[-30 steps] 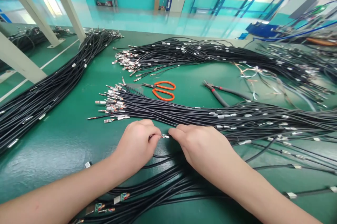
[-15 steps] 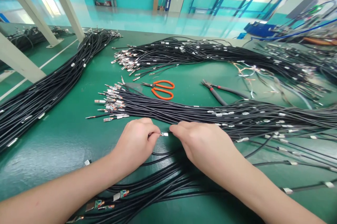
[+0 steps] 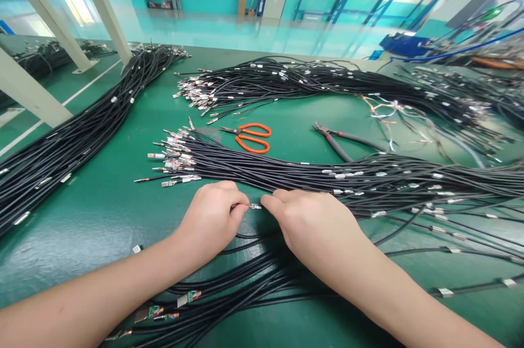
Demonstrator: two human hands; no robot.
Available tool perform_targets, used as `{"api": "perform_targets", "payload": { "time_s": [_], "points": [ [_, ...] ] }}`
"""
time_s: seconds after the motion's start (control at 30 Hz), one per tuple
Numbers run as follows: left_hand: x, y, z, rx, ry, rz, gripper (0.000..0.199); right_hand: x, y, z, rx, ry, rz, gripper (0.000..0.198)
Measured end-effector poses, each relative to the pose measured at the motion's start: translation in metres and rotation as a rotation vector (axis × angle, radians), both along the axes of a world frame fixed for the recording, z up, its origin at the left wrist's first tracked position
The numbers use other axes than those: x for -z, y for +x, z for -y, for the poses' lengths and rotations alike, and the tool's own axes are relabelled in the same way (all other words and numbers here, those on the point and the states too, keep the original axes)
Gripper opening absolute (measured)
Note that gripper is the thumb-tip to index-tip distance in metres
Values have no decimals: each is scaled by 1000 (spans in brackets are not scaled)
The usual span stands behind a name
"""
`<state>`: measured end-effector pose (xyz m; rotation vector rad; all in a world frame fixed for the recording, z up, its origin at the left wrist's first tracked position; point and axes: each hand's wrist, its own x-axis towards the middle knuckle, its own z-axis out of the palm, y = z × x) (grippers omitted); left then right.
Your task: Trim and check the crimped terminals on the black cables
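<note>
A small silvery connector (image 3: 256, 206) shows in the narrow gap between my two hands. My left hand (image 3: 216, 207) is closed in a pinch at its left end, where a bit of copper colour meets the fingertips. Just right of the connector, my right hand (image 3: 305, 217) has thumb and fingers pressed together; what they grip is hidden. Below the hands runs a loose bundle of black cables (image 3: 245, 271), several ending in metal plugs with small green boards (image 3: 190, 298). Directly beyond the hands lies another bundle of black cables (image 3: 245, 165) with bare connectors at its left end.
Orange-handled scissors (image 3: 252, 139) and grey-and-red cutting pliers (image 3: 339, 141) lie beyond the near bundle. More cable bundles lie at the back (image 3: 286, 78) and left (image 3: 94, 119). Loose wire scraps (image 3: 388, 113) rest at right. Pale metal posts (image 3: 102, 7) stand at the left.
The connector has turned a little, showing a narrower side than before. My right fingertips have shifted slightly left. Cables at the right have moved a little; my left hand stays nearly in place.
</note>
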<state>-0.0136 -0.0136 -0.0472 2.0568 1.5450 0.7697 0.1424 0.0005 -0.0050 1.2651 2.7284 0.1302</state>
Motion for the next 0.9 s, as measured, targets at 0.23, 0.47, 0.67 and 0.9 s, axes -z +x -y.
{"api": "perform_targets", "payload": {
  "time_s": [0.23,0.47,0.67,0.9],
  "points": [
    [-2,0,1,3,-7,-10,21,-7,-9,3,-11,14,44,20],
    [1,0,1,12,19,5,21,-8,-12,2,-32,5,79,21],
    [2,0,0,12,17,13,21,-11,-17,2,-25,12,96,21],
    [1,-1,1,-1,-2,24,20,-5,-7,-7,-14,-2,57,25]
  ]
}}
